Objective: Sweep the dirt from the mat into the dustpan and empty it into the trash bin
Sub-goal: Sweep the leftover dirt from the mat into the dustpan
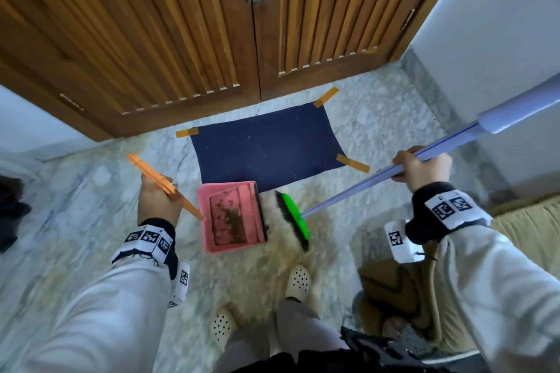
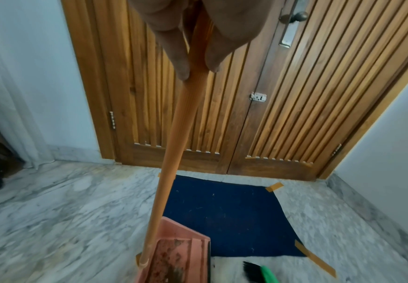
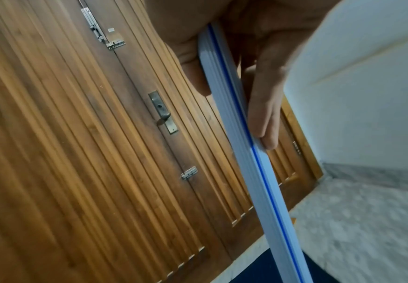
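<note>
Soft, even, slightly cool daylight leaves only faint shadows and no glare, while wide-angle bending curves the frame edges, the lower parts of the head view smear, and both wrist views blur towards their top edges.

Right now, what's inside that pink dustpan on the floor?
The pink dustpan holds a patch of dark brown dirt, scattered across its floor. Its orange handle hides a strip along one edge, so anything beneath it can't be seen.

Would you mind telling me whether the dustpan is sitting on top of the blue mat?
No, the pink dustpan rests on the marble floor just off the near edge of the blue mat.
</note>
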Available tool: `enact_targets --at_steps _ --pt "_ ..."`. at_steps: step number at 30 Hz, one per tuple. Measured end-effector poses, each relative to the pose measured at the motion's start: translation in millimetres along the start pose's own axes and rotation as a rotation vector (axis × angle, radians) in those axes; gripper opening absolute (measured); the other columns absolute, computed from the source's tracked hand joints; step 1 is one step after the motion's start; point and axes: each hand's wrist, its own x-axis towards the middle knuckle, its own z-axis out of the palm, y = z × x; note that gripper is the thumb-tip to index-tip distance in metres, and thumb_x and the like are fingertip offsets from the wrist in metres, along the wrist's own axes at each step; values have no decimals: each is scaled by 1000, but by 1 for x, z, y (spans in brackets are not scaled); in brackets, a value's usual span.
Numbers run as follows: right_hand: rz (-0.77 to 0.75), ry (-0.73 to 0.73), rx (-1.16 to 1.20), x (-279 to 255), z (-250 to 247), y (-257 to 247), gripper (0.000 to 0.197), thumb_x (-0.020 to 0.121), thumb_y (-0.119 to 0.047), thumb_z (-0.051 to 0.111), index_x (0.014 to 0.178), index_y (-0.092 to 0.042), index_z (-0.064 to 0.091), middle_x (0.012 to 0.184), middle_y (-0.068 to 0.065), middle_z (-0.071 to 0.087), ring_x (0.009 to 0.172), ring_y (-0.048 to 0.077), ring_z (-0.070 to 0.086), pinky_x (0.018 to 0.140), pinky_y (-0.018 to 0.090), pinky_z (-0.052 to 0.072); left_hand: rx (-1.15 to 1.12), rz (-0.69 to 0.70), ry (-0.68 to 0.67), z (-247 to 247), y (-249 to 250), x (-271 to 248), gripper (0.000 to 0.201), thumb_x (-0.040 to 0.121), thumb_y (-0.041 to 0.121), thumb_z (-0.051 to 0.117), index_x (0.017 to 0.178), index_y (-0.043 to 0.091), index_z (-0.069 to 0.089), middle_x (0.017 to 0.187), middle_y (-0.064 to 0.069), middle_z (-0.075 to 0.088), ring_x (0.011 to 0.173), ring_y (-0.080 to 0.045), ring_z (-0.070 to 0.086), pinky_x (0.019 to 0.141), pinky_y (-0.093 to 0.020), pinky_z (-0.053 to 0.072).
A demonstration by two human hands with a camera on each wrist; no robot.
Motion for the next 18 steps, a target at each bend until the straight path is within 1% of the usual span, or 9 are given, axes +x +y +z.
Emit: enact_targets --at_steps 2,4,8,9,12,13,14,15,18 --pt "5 87 14 -2 -8 -6 22 72 -1 59 52 -9 54 32 -7 53 31 7 54 38 24 52 -6 19 0 -18 -9 1 20 84 1 52 104 5 48 92 -8 56 80 -25 52 73 -35 46" --pt "-11 165 12 -9 -12 -11 17 64 -6 62 50 -12 54 30 -11 51 32 10 54 48 32 55 -16 39 8 -35 -21 7 22 84 0 53 106 1 49 94 -12 58 82 -26 53 76 -34 45" --pt "-10 233 -129 -28 4 -9 12 59 -22 62 51 -14 58 40 -2 59 56 30 63 53 41 56 12 85 24 -63 -55 21 21 84 3 56 104 0 50 92 -17 60 87 -35 58 76 -38 46" --pt "8 225 -181 -34 15 -4 14 63 -24 62 54 -14 58 47 1 61 55 23 64 52 37 56 16 84 18 -68 -65 25 20 84 3 56 103 0 50 90 -17 59 84 -33 57 74 -38 46" --pt "63 123 -262 -60 63 16 29 82 -25 60 57 -24 45 47 2 49 50 -12 53 51 4 41 72 71 -8 -75 -95 37 20 83 1 55 102 -1 51 87 -17 60 77 -29 56 69 -34 41" --pt "89 69 -290 -73 82 24 33 86 -25 56 57 -25 40 50 -2 43 52 -10 53 52 5 40 93 59 -12 -76 -105 39 22 82 1 55 103 -1 51 87 -17 61 78 -32 59 68 -33 41" --pt "140 0 -322 -89 105 31 35 89 -26 53 57 -24 37 55 -3 40 48 7 53 48 12 38 104 39 -12 -77 -113 41 24 82 1 55 105 0 51 87 -18 62 80 -34 60 67 -33 41" --pt "175 -71 -345 -108 126 34 36 90 -28 51 58 -23 37 59 -2 38 45 11 42 47 15 32 109 13 -9 -78 -119 43 26 82 2 55 107 -1 50 87 -18 62 81 -35 61 66 -34 41" --pt "62 -265 -345 -153 182 42 29 86 -30 46 65 -10 45 65 12 46 59 23 42 48 25 23 120 -23 -20 -84 -131 49 30 83 3 55 112 -2 47 86 -16 61 80 -33 61 65 -33 43"
